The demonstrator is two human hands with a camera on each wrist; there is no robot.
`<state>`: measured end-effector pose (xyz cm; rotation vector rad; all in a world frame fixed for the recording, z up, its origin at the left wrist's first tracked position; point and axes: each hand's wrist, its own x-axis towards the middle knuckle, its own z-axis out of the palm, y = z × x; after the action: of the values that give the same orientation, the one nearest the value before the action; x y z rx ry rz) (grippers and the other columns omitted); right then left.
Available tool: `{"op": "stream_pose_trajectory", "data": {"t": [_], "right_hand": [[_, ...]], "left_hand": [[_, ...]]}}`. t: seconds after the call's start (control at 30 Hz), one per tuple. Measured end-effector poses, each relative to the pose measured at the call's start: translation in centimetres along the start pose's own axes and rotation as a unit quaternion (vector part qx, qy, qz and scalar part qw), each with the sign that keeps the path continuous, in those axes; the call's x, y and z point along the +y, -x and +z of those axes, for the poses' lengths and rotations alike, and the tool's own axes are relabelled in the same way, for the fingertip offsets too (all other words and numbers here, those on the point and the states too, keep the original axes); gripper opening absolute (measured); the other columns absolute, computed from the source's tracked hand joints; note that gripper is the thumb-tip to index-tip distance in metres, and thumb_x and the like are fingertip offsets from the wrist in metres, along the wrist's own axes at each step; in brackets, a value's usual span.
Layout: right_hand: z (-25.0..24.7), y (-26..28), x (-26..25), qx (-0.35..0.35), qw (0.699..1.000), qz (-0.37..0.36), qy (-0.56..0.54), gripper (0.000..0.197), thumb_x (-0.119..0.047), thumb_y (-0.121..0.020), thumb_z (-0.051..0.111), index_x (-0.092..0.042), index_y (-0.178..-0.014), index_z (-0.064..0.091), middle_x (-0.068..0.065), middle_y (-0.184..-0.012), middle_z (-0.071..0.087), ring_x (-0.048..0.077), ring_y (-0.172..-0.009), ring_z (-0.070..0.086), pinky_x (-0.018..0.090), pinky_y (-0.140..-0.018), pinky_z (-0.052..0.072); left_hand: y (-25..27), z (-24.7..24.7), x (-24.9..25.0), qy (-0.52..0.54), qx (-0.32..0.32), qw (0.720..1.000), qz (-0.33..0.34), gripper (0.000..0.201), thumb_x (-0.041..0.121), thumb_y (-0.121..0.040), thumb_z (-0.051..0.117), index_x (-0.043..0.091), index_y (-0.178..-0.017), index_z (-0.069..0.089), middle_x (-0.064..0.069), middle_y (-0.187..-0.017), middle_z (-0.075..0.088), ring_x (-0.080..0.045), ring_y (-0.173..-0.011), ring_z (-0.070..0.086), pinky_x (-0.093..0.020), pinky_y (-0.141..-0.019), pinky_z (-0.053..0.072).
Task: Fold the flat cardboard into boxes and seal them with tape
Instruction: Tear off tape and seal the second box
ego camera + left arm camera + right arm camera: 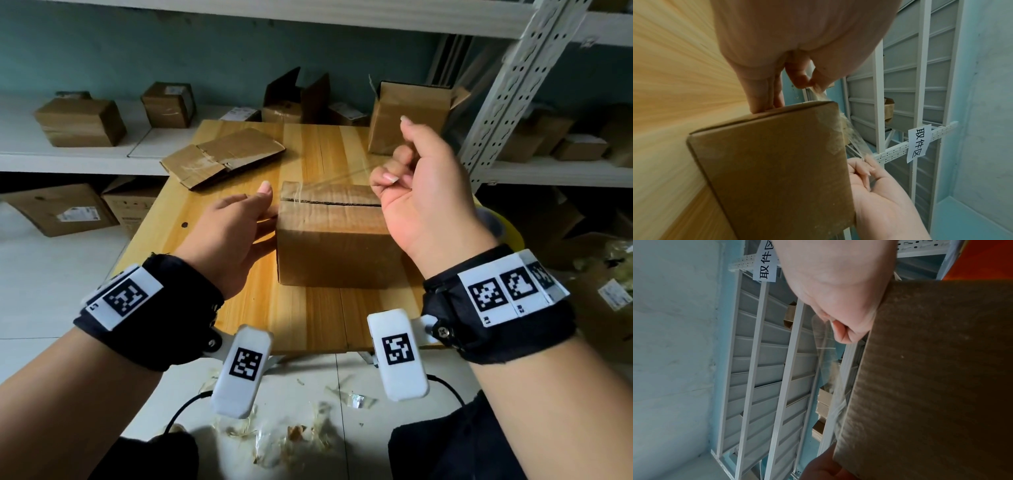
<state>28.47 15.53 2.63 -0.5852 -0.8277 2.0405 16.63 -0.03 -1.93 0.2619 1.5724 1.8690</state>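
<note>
A folded brown cardboard box (pixel 335 240) sits mid-table with its top flaps closed along a seam. My left hand (pixel 263 205) steadies its left end, fingers laid against the side and thumb up by the top corner. A strip of clear tape (pixel 332 183) runs from that top left corner, over the seam, up to my right hand (pixel 394 171), which pinches its free end above the box's right end. The left wrist view shows the box (pixel 772 170), the tape (pixel 851 139) off its edge and my right hand (pixel 865 170). In the right wrist view the tape (pixel 830 369) hangs beside the box (pixel 931 378).
Flattened cardboard (pixel 222 161) lies at the back left of the wooden table (pixel 308 315). An open box (pixel 407 116) stands at the back right. A yellow tape roll (pixel 510 229) sits behind my right wrist. A white shelf post (pixel 507 89) rises right; tape scraps (pixel 291 435) litter the floor.
</note>
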Motion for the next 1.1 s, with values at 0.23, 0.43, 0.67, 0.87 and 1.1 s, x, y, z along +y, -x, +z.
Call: {"op": "stream_pose_trajectory", "data": {"t": [0.23,0.43,0.67,0.87,1.1], "right_hand": [[-0.3,-0.1,-0.3,-0.007,0.999,0.009,-0.031,0.02,-0.018,-0.105,0.06,-0.011,-0.086,0.054,-0.002,-0.06,0.042,0.008,-0.047,0.034,0.023,-0.049,0.034],[-0.4,-0.3,-0.3,-0.012,0.998,0.015,-0.052,0.02,-0.019,-0.106,0.058,-0.011,-0.088,0.054,-0.001,-0.064,0.043,0.009,-0.049,0.033,0.023,-0.048,0.035],[-0.3,-0.4,-0.2,-0.008,0.998,0.024,-0.05,0.024,-0.021,-0.107,0.054,-0.01,-0.086,0.055,-0.001,-0.061,0.043,0.01,-0.047,0.031,0.023,-0.048,0.034],[-0.3,-0.6,-0.2,-0.014,0.999,0.035,-0.026,0.021,-0.022,-0.107,0.055,-0.009,-0.091,0.057,-0.001,-0.062,0.044,0.009,-0.048,0.031,0.023,-0.05,0.033],[-0.2,-0.7,0.1,-0.022,0.999,0.032,-0.024,0.023,-0.022,-0.107,0.054,-0.008,-0.09,0.057,0.0,-0.064,0.045,0.009,-0.051,0.029,0.023,-0.05,0.033]], "left_hand": [[-0.1,0.1,0.0,-0.031,-0.002,1.0,0.0,0.048,0.044,-0.106,0.057,0.005,-0.132,0.065,-0.003,-0.098,0.077,-0.017,-0.092,0.074,-0.037,-0.087,0.059],[-0.1,0.4,-0.3,-0.037,0.021,0.999,0.001,0.049,0.046,-0.101,0.064,0.013,-0.137,0.061,-0.002,-0.115,0.078,-0.017,-0.104,0.074,-0.036,-0.082,0.059],[0.4,1.2,-1.2,-0.017,0.046,0.999,0.012,0.04,0.045,-0.1,0.066,0.011,-0.12,0.066,-0.001,-0.11,0.079,-0.015,-0.099,0.074,-0.035,-0.087,0.06],[0.3,1.5,-1.3,0.0,0.062,0.997,0.038,0.028,0.038,-0.101,0.068,0.016,-0.116,0.06,-0.003,-0.103,0.072,-0.018,-0.095,0.067,-0.041,-0.091,0.057],[0.3,1.9,-0.8,0.01,0.018,0.996,0.081,0.025,0.022,-0.11,0.051,0.02,-0.124,0.072,0.0,-0.11,0.074,-0.013,-0.088,0.065,-0.021,-0.061,0.053]]}}
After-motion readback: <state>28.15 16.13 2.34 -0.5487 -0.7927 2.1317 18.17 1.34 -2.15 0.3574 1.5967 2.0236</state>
